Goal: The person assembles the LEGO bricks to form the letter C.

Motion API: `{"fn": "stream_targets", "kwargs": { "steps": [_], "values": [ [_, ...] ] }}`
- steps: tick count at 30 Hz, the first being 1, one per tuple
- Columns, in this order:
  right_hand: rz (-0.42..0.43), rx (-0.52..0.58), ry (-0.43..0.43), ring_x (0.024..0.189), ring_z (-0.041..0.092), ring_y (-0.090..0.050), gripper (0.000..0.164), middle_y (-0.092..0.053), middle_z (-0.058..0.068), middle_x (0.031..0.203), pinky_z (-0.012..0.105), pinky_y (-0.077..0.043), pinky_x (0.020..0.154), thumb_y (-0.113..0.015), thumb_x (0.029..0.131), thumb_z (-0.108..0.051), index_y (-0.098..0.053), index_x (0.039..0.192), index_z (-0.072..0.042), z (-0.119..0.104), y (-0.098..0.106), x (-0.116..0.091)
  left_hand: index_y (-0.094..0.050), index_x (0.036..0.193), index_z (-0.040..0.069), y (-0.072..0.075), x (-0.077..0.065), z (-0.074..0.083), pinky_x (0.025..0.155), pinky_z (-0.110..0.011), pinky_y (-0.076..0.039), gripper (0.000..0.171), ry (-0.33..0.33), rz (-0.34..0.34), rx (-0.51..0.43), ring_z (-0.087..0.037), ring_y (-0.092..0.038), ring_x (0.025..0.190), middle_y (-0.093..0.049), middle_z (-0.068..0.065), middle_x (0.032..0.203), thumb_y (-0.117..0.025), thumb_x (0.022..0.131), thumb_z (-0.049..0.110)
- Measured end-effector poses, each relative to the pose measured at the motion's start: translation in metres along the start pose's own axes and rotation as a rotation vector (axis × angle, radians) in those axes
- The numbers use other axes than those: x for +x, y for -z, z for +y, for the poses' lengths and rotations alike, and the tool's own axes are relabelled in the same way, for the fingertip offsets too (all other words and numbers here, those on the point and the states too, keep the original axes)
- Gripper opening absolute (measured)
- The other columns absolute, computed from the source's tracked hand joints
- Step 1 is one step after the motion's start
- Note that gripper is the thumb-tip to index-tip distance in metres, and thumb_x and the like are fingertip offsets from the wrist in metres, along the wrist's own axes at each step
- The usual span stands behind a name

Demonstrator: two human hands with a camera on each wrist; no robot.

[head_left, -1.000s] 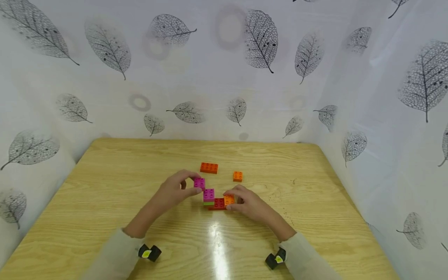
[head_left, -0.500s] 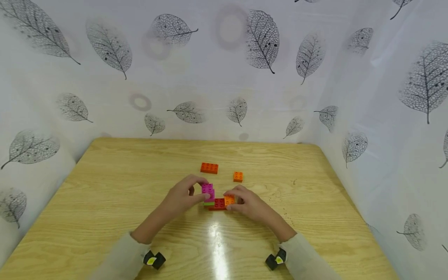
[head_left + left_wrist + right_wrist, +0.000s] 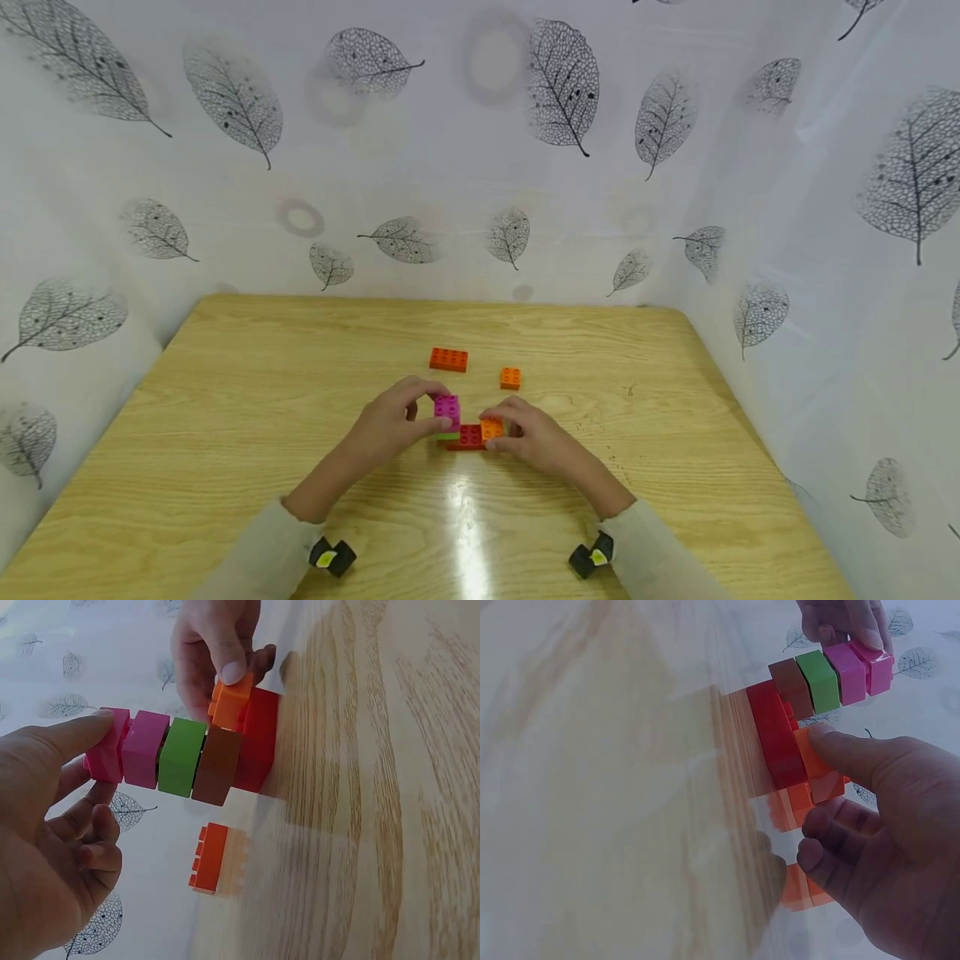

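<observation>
My left hand pinches a pink building brick between thumb and fingers, at the top of a stack. Under it come a second pink brick, a green brick and a brown brick. This column rises from the left end of a long red brick lying on the table. At the red brick's other end sits an orange brick, pinched by my right hand with the thumb on its near side. The brown brick is hidden in the head view.
Behind the stack, a long orange-red brick lies on the wooden table. To its right is a small orange brick. A leaf-patterned white curtain hangs around the table's back and sides.
My left hand has moved right with the top pink brick, from left of the stack onto the second pink brick. My right hand has stayed on the orange brick.
</observation>
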State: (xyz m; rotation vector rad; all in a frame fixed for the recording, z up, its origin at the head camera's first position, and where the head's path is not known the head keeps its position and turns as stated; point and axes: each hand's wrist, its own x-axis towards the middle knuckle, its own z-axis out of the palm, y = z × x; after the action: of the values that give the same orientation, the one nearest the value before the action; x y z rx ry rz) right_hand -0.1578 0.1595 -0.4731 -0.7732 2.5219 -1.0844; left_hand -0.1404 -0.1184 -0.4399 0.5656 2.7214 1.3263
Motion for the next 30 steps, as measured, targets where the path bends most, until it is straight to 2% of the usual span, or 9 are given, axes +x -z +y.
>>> {"fn": "stream_targets", "kwargs": {
  "steps": [5, 10, 17, 21, 25, 28, 30],
  "values": [
    [-0.002, 0.004, -0.005, 0.080, 0.012, -0.050, 0.043, -0.055, -0.009, 0.117, 0.028, -0.048, 0.067, -0.067, 0.097, -0.034, -0.061, 0.137, -0.019, -0.001, 0.000, 0.000, -0.067, 0.123, 0.037, 0.001, -0.001, 0.001, 0.059, -0.024, -0.042, 0.033, -0.028, 0.007, 0.083, -0.012, -0.048, 0.079, -0.059, 0.020, 0.115, -0.073, 0.091, 0.044],
    [0.002, 0.003, -0.014, 0.081, 0.012, -0.051, 0.043, -0.056, -0.009, 0.119, 0.028, -0.049, 0.068, -0.068, 0.097, -0.035, -0.061, 0.137, -0.020, -0.002, 0.000, 0.000, -0.068, 0.125, 0.034, 0.001, 0.000, 0.003, 0.055, -0.022, -0.038, 0.036, -0.066, 0.013, 0.141, -0.009, -0.046, 0.073, -0.061, 0.018, 0.117, -0.073, 0.091, 0.045],
    [0.000, 0.010, -0.014, 0.081, 0.013, -0.051, 0.044, -0.056, -0.008, 0.120, 0.028, -0.049, 0.067, -0.067, 0.097, -0.036, -0.061, 0.137, -0.020, -0.002, 0.000, -0.001, -0.070, 0.124, 0.033, 0.002, 0.003, 0.005, 0.053, -0.023, -0.038, 0.035, -0.059, -0.001, 0.194, -0.008, -0.046, 0.070, -0.062, 0.015, 0.119, -0.075, 0.091, 0.039],
    [0.006, -0.016, -0.015, 0.085, 0.014, -0.054, 0.043, -0.057, -0.007, 0.121, 0.030, -0.051, 0.070, -0.068, 0.097, -0.036, -0.062, 0.137, -0.021, -0.001, 0.000, -0.001, -0.069, 0.125, 0.031, 0.000, 0.003, 0.006, 0.054, -0.023, -0.038, 0.035, -0.058, -0.006, 0.179, -0.009, -0.046, 0.070, -0.062, 0.014, 0.120, -0.075, 0.091, 0.039],
    [0.053, -0.088, 0.009, 0.110, 0.018, -0.056, 0.042, -0.057, -0.003, 0.131, 0.041, -0.051, 0.090, -0.069, 0.096, -0.037, -0.063, 0.135, -0.021, -0.005, 0.000, 0.000, -0.067, 0.126, 0.033, -0.002, 0.002, 0.004, 0.057, -0.023, -0.040, 0.036, -0.047, -0.003, 0.109, -0.010, -0.046, 0.073, -0.061, 0.015, 0.118, -0.074, 0.091, 0.040],
    [0.112, -0.105, 0.074, 0.124, 0.023, -0.053, 0.042, -0.060, 0.002, 0.133, 0.049, -0.047, 0.100, -0.069, 0.097, -0.035, -0.063, 0.134, -0.017, -0.012, 0.000, 0.003, -0.066, 0.127, 0.035, -0.003, 0.001, 0.002, 0.059, -0.025, -0.042, 0.037, -0.027, -0.001, 0.050, -0.011, -0.047, 0.076, -0.060, 0.016, 0.117, -0.073, 0.092, 0.043],
    [0.151, -0.085, 0.118, 0.123, 0.023, -0.054, 0.040, -0.063, 0.004, 0.131, 0.049, -0.048, 0.099, -0.067, 0.098, -0.034, -0.064, 0.133, -0.014, -0.018, -0.001, 0.005, -0.065, 0.128, 0.035, -0.004, 0.000, 0.000, 0.060, -0.025, -0.043, 0.038, -0.020, 0.002, 0.023, -0.012, -0.048, 0.078, -0.060, 0.016, 0.118, -0.072, 0.092, 0.045]
  ]
}}
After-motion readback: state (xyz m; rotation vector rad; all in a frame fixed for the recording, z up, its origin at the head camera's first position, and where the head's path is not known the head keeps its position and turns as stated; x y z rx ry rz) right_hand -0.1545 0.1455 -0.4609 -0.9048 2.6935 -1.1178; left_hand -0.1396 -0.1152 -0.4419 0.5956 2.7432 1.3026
